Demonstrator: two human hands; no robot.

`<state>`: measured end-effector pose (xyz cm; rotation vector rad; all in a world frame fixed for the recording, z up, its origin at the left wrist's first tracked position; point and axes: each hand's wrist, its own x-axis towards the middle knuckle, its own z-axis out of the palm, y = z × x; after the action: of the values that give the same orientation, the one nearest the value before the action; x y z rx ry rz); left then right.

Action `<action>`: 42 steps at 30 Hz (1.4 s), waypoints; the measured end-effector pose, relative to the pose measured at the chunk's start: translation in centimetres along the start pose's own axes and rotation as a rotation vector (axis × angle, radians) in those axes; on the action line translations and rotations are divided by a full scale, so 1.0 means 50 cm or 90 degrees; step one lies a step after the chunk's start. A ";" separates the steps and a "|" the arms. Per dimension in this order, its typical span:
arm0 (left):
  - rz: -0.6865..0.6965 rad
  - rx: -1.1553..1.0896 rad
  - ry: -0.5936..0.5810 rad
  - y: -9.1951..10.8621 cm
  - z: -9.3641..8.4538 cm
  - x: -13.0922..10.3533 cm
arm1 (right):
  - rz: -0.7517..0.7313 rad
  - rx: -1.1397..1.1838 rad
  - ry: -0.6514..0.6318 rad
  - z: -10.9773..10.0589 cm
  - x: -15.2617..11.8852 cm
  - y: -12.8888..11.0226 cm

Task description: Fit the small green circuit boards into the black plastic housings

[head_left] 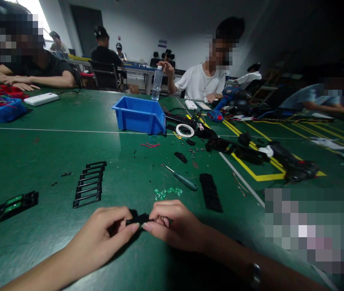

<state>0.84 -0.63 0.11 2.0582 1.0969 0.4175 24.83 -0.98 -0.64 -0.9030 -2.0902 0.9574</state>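
Note:
Between my two hands is a small black plastic part (140, 218), pinched from both ends just above the green table. My left hand (106, 228) grips its left end with thumb and fingers. At the other end, my right hand (174, 222) closes on it with the thumb below; much of the part is hidden by fingers. Just beyond lie several small green circuit boards (168, 193). A screwdriver (181, 178) with a dark green handle rests behind them. To the right is a stack of black plastic pieces (210, 192), and to the left a row of black frames (89, 184).
Two black parts with green boards (17, 205) lie far left. A blue bin (140, 115) stands ahead, near a white ring (184, 130), loose screws (195, 152) and a blue power drill (231, 99). A person across the table touches a clear bottle (157, 84).

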 end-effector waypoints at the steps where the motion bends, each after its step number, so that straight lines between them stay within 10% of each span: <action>1: 0.003 -0.001 -0.001 0.000 0.000 -0.001 | 0.000 0.000 -0.007 0.000 0.000 0.000; 20: -0.065 -0.248 -0.010 -0.006 -0.014 0.006 | 0.104 -0.002 -0.005 -0.001 -0.003 -0.002; 42: -0.014 -0.203 -0.058 -0.004 -0.013 0.005 | -0.046 -0.057 -0.076 -0.003 -0.004 0.005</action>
<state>0.47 -0.06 0.38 1.7655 0.9329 0.4513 25.13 -0.94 -0.79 -0.8268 -2.2658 0.9067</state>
